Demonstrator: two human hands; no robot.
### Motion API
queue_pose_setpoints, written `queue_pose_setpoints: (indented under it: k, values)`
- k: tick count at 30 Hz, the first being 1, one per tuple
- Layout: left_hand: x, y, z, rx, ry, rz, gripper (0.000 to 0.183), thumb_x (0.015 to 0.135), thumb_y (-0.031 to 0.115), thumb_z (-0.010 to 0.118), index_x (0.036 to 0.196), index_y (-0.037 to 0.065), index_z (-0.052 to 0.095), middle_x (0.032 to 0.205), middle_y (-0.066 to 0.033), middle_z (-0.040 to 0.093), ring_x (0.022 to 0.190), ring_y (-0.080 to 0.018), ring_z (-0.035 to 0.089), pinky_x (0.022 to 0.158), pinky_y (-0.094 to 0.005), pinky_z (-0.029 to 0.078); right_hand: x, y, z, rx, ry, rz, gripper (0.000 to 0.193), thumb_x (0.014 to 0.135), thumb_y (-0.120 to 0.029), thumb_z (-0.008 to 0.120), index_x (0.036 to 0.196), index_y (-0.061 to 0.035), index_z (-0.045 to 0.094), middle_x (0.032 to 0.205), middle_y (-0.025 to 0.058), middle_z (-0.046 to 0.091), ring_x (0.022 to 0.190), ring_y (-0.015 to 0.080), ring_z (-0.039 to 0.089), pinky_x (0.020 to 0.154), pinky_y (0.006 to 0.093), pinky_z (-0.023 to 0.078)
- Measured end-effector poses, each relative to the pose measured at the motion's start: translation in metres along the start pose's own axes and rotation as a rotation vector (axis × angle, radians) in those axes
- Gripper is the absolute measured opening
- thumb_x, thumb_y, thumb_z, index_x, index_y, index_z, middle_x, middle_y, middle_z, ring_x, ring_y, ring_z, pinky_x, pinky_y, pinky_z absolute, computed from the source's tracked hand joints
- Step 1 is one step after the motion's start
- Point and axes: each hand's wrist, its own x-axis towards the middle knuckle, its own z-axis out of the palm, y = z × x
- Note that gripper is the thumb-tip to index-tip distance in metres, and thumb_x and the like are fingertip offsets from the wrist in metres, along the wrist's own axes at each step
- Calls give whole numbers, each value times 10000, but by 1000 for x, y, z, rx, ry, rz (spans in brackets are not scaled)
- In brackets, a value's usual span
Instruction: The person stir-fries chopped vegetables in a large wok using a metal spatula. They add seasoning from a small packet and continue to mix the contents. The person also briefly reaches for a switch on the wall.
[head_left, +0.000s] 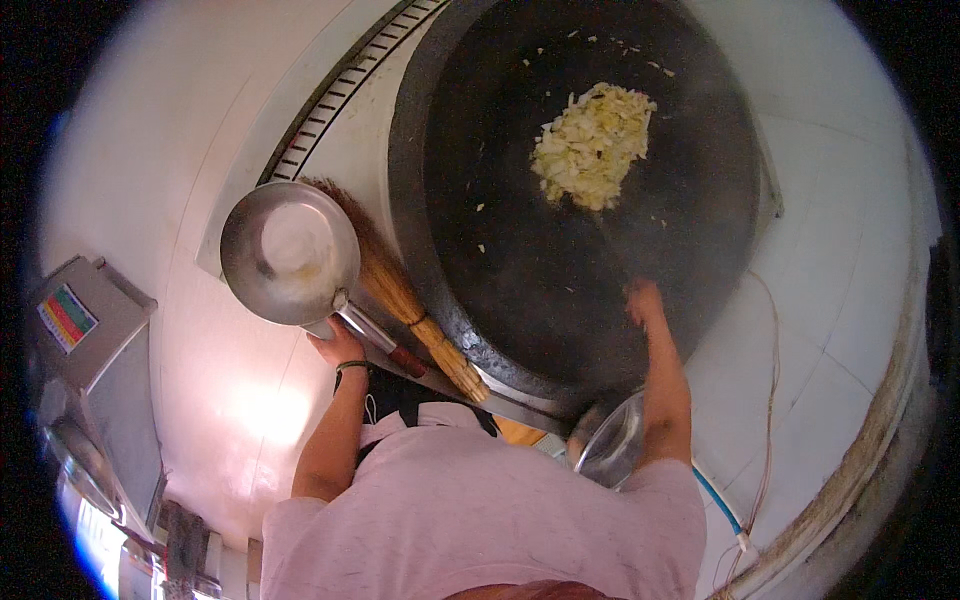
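Note:
A large dark wok (520,290) fills the middle and right. Chopped pale vegetables (598,140) lie heaped in its far part, with a few bits scattered around. Over the wok's near right side, my right hand (643,300) is closed on a thin dark cooking-tool handle (612,245) running toward the heap; the tool's head is hidden. My left hand (338,346), a dark band at its wrist, rests beside the metal saucepan (290,225) at the counter edge, below its handle. Its thumb and fingers look apart, partly hidden. The saucepan has a little pale residue inside.
A bundled straw brush (400,300) lies between saucepan and wok. A slotted grate (345,95) curves along the far left of the stove. Clear bowl-like ware (612,440) stands under my right arm. A grey box (95,315) is far left; a blue hose (718,498) hangs lower right.

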Motion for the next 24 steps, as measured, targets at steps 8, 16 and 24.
queue_pose_setpoints:
  k: [8,16,24]
  values:
    - [0,9,-1,14,-24,29,741,809,460,528,1192,-147,346,1153,-311,455,1058,-401,462,895,-402,375,-10,-102,-57,-463,507,-148,382,788,-241,576,1149,-123,535,961,154,613,887,333,583,759,436,462]
    - [0,-18,11,199,163,78,702,805,482,514,1143,-123,404,1117,-293,485,1030,-399,481,861,-406,388,-64,29,-30,-65,-83,47,408,789,-240,595,1145,-48,539,992,164,608,907,299,589,770,404,457]
    - [-4,19,-5,78,-8,-14,712,803,457,542,1183,-120,374,1125,-269,498,1014,-360,506,866,-383,397,1,-115,-17,-256,442,-289,385,794,-263,566,1145,-105,543,962,158,618,878,322,595,763,411,464]
